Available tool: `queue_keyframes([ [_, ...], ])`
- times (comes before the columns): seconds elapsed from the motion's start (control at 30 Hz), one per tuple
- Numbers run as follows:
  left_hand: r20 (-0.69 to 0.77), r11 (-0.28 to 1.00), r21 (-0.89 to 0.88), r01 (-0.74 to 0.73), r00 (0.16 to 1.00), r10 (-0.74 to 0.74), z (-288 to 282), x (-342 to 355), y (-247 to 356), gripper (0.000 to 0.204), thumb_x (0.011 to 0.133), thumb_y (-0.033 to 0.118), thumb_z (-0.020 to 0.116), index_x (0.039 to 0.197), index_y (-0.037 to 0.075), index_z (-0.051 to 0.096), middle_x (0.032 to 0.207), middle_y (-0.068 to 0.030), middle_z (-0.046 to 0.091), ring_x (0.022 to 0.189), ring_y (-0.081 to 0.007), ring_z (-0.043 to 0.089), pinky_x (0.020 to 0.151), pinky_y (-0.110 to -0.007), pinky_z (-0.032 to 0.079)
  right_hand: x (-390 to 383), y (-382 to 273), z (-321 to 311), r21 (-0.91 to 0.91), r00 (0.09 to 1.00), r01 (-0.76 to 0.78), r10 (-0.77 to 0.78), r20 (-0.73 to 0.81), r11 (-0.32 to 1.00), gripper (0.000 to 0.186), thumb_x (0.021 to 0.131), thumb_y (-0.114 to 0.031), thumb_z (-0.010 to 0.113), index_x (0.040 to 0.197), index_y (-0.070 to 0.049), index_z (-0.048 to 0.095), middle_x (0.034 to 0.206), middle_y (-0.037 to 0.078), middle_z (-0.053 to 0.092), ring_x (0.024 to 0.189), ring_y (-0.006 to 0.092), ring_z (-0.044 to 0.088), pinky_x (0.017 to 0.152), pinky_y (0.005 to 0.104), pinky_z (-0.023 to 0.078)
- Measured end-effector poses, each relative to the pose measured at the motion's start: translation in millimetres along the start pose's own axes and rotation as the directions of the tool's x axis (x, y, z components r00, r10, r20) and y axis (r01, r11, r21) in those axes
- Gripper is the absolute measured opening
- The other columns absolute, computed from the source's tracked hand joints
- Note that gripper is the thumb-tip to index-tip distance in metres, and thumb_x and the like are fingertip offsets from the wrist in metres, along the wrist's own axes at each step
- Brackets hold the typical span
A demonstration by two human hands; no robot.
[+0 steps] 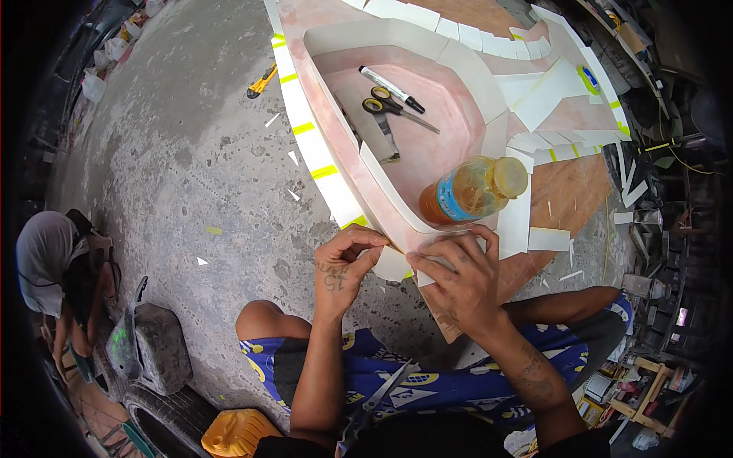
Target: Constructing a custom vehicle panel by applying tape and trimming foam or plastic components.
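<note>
My left hand (pixel 343 267) pinches a small white card piece (pixel 392 265) between thumb and fingers at the near rim of a pinkish mold (pixel 347 164). Close beside it, my right hand (pixel 462 276) has bent fingers closed on the card's other side, against the rim. White card strips (pixel 314 158) with yellow-green tape line the mold's outer edge. A bottle of amber liquid (pixel 466 191) leans inside the mold's recess, just beyond my right hand. Also in the recess are scissors (pixel 393 109) with black and yellow handles and a white marker (pixel 389 88) with a black cap.
A yellow cutter (pixel 262 82) and card scraps lie on the concrete floor (pixel 191 153). Another pair of scissors (pixel 382 393) rests on my lap. Lower left are a yellow jerrycan (pixel 238 433), a tire (pixel 168 420) and a crouching person (pixel 57 267). Cluttered shelves (pixel 672 305) stand right.
</note>
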State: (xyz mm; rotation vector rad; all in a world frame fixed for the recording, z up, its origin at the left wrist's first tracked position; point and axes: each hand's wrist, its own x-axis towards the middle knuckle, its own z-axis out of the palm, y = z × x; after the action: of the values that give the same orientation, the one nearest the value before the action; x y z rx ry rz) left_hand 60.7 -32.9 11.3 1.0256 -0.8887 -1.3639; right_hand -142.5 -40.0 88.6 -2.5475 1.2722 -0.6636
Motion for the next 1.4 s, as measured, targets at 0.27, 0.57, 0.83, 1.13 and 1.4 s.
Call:
queue_keyframes([
  [0.27, 0.030, 1.000, -0.008, -0.017, 0.999, 0.018, -0.5, 0.5, -0.4, 0.016, 0.089, -0.011, 0.069, 0.102, -0.002, 0.073, 0.103, -0.0092, 0.071, 0.095, -0.0158, 0.069, 0.085, -0.028, 0.055, -1.7, 2.1, 3.4, 0.009, 0.998, -0.002, 0.002, -0.058, 1.000, 0.038, 0.067, -0.014, 0.083, 0.104, -0.015, 0.075, 0.103, -0.004, 0.065, 0.099, 0.0186, 0.061, 0.108, 0.0534, 0.035],
  [0.57, 0.037, 1.000, -0.015, -0.022, 0.999, 0.022, -2.0, 0.6, -2.7, 0.018, 0.089, -0.013, 0.067, 0.102, -0.002, 0.072, 0.105, -0.0097, 0.070, 0.097, -0.0155, 0.067, 0.086, -0.028, 0.054, 0.3, 1.8, 0.3, 0.001, 1.000, -0.013, 0.013, -0.017, 1.000, 0.037, 0.069, -0.015, 0.082, 0.105, -0.017, 0.075, 0.103, -0.006, 0.065, 0.100, 0.0177, 0.061, 0.108, 0.0524, 0.034],
  [0.83, 0.069, 0.999, 0.012, -0.040, 0.997, 0.039, -3.1, 0.6, -1.9, 0.018, 0.089, -0.013, 0.067, 0.103, -0.003, 0.071, 0.104, -0.0086, 0.068, 0.097, -0.0154, 0.067, 0.087, -0.028, 0.055, 1.1, 2.0, 0.5, -0.013, 1.000, -0.010, 0.010, -0.013, 1.000, 0.033, 0.071, -0.016, 0.081, 0.103, -0.017, 0.075, 0.103, -0.006, 0.064, 0.100, 0.0174, 0.060, 0.108, 0.0522, 0.034],
  [1.13, 0.044, 1.000, -0.021, -0.015, 0.999, 0.016, -0.8, 1.6, -1.3, 0.017, 0.089, -0.011, 0.069, 0.102, -0.002, 0.071, 0.103, -0.0075, 0.069, 0.096, -0.0143, 0.067, 0.089, -0.027, 0.055, -0.7, 1.8, 4.3, -0.050, 1.000, 0.012, -0.012, -0.014, 0.999, 0.046, 0.072, -0.016, 0.080, 0.117, -0.020, 0.076, 0.104, -0.006, 0.065, 0.100, 0.0181, 0.060, 0.106, 0.0516, 0.034],
  [1.4, 0.064, 0.998, -0.043, 0.049, 0.997, -0.046, -3.2, 4.8, -3.9, 0.013, 0.091, -0.008, 0.070, 0.101, 0.000, 0.072, 0.100, -0.0034, 0.070, 0.090, -0.0098, 0.065, 0.082, -0.024, 0.052, -1.1, 2.6, 2.4, -0.040, 0.999, 0.020, -0.021, -0.024, 0.999, 0.048, 0.071, -0.015, 0.081, 0.118, -0.020, 0.076, 0.104, -0.005, 0.066, 0.100, 0.0180, 0.061, 0.106, 0.0514, 0.034],
])
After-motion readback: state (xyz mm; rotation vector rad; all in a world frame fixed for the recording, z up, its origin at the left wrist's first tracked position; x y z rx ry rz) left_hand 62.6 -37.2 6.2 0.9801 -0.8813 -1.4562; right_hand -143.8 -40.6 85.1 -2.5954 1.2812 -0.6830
